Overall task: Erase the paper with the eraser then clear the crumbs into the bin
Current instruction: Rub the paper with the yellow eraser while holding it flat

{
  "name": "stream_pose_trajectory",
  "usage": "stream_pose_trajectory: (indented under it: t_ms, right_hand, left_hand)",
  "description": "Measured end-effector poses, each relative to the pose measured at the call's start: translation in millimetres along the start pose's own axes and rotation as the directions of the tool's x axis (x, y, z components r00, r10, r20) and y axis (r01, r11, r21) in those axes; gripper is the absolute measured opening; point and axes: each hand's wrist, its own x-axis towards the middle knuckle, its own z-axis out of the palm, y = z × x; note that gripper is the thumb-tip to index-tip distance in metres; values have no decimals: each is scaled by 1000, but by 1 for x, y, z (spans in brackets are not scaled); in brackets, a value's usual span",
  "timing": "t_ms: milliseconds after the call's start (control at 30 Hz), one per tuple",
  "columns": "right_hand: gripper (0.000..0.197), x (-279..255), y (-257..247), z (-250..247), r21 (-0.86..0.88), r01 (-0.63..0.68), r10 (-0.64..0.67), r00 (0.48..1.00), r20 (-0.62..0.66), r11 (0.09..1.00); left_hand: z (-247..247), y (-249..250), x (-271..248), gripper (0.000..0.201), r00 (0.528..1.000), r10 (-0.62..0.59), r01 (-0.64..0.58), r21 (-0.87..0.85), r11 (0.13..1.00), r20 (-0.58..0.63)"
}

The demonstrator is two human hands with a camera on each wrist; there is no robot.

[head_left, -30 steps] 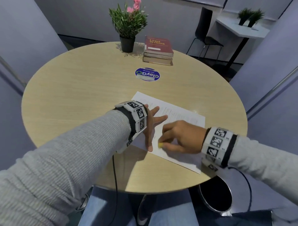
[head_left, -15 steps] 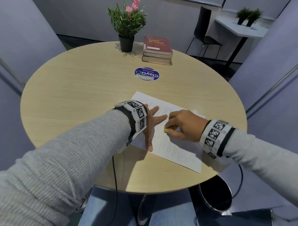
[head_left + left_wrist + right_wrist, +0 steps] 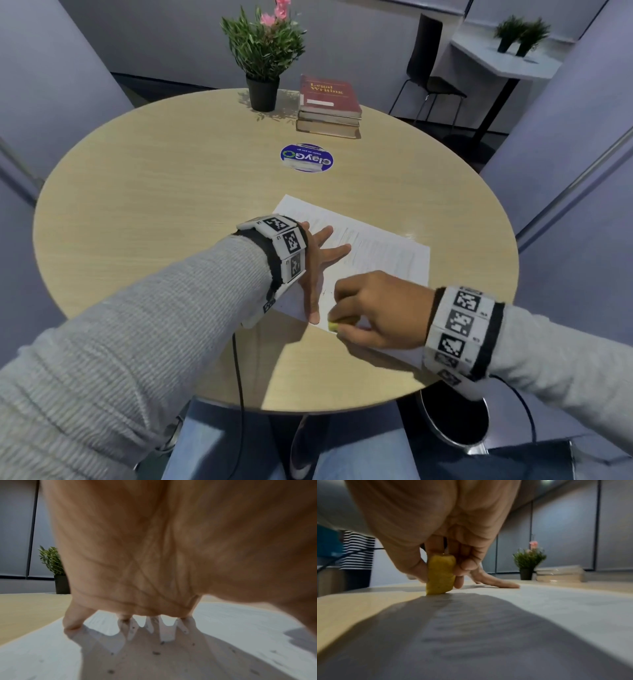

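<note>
A white printed paper (image 3: 380, 246) lies on the round wooden table (image 3: 171, 192). My left hand (image 3: 317, 270) lies flat on the paper's left part with fingers spread, pressing it down. My right hand (image 3: 373, 308) pinches a yellow eraser (image 3: 333, 326) between thumb and fingers, its lower end on the paper's near edge. In the right wrist view the eraser (image 3: 440, 574) stands upright on the paper (image 3: 556, 601). Small dark crumbs (image 3: 156, 653) dot the paper (image 3: 240, 628) under my left palm (image 3: 171, 547). A round bin (image 3: 455, 421) stands on the floor below the table's near right edge.
A potted plant (image 3: 263, 58) and a stack of books (image 3: 329, 106) stand at the table's far side. A round blue sticker (image 3: 307, 157) lies mid-table. A black chair (image 3: 431, 68) and a side table with plants (image 3: 507, 58) stand beyond.
My right hand has pulled the eraser back from the paper's middle toward its near edge. The left hand has stayed flat on the paper.
</note>
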Motion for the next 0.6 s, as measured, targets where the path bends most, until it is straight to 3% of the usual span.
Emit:
stream_pose_trajectory:
  t_ms: [33, 133, 233, 367, 433, 533, 600]
  right_hand:
    - [21, 1, 6, -2, 4, -17, 17, 1000, 13, 1000]
    - [18, 6, 42, -17, -18, -166, 163, 979, -119, 986]
    - [18, 5, 39, -12, -20, -137, 132, 975, -177, 990]
    - [22, -3, 2, 0, 33, 1, -1, 1000, -3, 999]
    - [23, 1, 20, -7, 35, -34, 35, 998, -43, 999]
    - [20, 8, 49, -16, -18, -150, 146, 979, -140, 989]
    - [19, 7, 42, -11, -36, -130, 122, 978, -171, 991]
  left_hand:
    - [-4, 5, -6, 132, 1000, 4, -4, 7, 1000, 23]
    - [-1, 3, -2, 126, 1000, -25, 25, -52, 998, -12]
    - [6, -2, 5, 94, 990, -15, -7, -163, 987, -138]
    - [-2, 5, -2, 128, 999, 29, -29, 33, 999, -12]
    - [1, 1, 4, 129, 999, -5, 4, -22, 1000, -42]
    - [7, -4, 11, 101, 990, -20, -4, -172, 985, -137]
    - [6, -4, 9, 124, 998, -17, 11, -96, 995, -63]
